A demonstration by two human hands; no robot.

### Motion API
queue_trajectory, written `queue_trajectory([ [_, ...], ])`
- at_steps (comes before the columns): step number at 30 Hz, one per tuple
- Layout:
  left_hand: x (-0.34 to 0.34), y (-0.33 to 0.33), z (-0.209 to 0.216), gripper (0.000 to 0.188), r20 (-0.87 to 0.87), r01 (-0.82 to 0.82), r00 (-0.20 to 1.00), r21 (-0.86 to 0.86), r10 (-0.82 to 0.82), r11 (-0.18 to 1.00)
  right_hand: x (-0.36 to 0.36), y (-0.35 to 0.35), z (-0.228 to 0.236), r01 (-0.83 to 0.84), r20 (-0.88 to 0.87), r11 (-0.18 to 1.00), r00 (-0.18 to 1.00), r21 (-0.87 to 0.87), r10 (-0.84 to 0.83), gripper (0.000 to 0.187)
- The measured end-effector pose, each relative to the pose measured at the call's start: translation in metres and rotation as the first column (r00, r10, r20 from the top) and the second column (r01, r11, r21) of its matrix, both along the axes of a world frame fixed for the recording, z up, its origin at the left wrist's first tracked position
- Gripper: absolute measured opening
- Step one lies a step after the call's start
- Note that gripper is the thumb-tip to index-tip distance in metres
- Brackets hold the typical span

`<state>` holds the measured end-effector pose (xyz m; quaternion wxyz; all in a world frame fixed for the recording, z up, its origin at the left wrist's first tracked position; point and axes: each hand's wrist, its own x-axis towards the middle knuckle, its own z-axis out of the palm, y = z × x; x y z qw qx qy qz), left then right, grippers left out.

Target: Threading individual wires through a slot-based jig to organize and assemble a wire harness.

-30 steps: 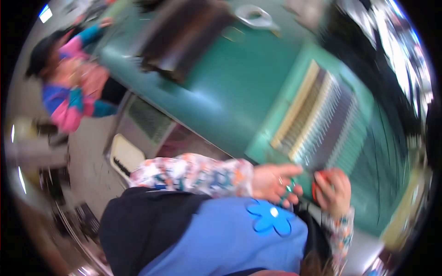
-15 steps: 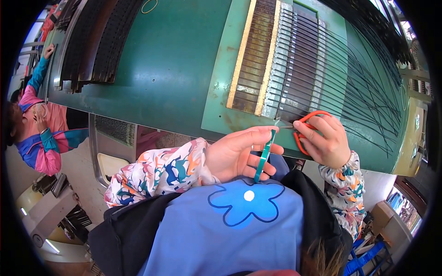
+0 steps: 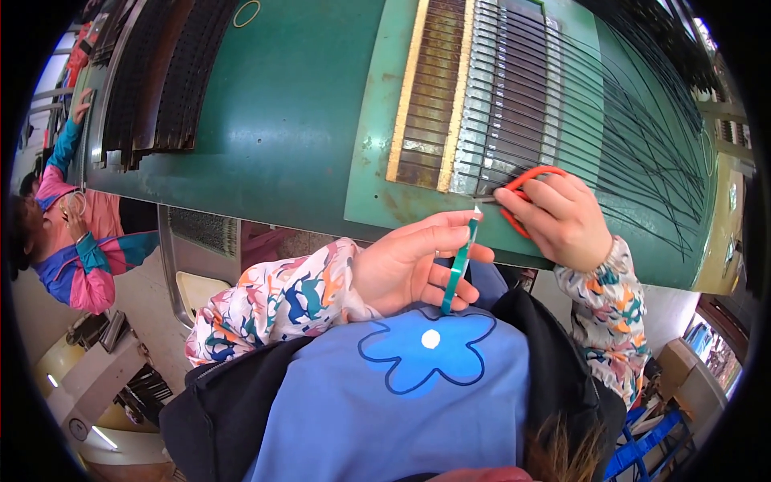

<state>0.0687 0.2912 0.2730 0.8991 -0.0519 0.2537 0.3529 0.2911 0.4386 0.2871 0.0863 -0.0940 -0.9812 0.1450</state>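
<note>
My left hand (image 3: 393,269) is palm up near the table's front edge. Its thumb and fingers pinch a narrow, shiny green strip (image 3: 458,275) that hangs down across the fingers. A small whitish tip (image 3: 477,212) stands at the strip's upper end. To the right, my right hand (image 3: 566,221) grips scissors with orange-red handles (image 3: 540,171). Their short metal blades (image 3: 484,199) point left, just above the strip's tip; whether they touch it I cannot tell. Beyond both hands lies a slotted fixture (image 3: 458,96) with several thin black wires (image 3: 546,104) laid across it in parallel.
A light green board (image 3: 377,173) carries the fixture on the dark green table (image 3: 289,104). Loose wire ends (image 3: 650,153) fan out to the right. Dark slotted bars (image 3: 173,72) are stacked at the left, near a rubber band (image 3: 246,13). Another person (image 3: 84,233) sits at far left.
The scissors and my right hand have shifted slightly away from me and to the left. My left hand still pinches the green strip. The whole view has moved a little.
</note>
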Motion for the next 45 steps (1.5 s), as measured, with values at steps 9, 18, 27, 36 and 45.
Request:
queue_trajectory([
  [9,0.0,0.005,0.006,0.068,-0.099,0.157,0.985,0.179,-0.141,0.971,0.074,-0.016,0.017,0.351,0.006,0.936,0.936,0.032,-0.351,0.037],
  [18,0.007,0.027,0.022,0.082,-0.295,0.322,0.929,0.351,-0.222,0.879,0.0,-0.026,0.031,0.378,0.363,-0.105,0.717,-0.92,-0.595,0.01],
  [27,0.026,0.039,0.038,0.081,-0.411,0.006,0.858,0.606,0.307,0.796,-0.04,0.121,0.005,0.573,-0.149,0.663,0.692,-0.481,-0.706,0.014],
  [36,0.036,0.021,0.024,0.077,-0.409,0.387,0.893,0.911,0.189,0.144,-0.068,0.217,-0.055,0.715,-0.021,0.637,0.66,-0.289,-0.751,0.02],
  [45,0.032,0.03,0.019,0.079,-0.362,0.341,0.93,0.917,0.07,0.205,-0.068,0.211,-0.037,0.72,0.005,0.645,0.668,-0.255,-0.744,0.029],
])
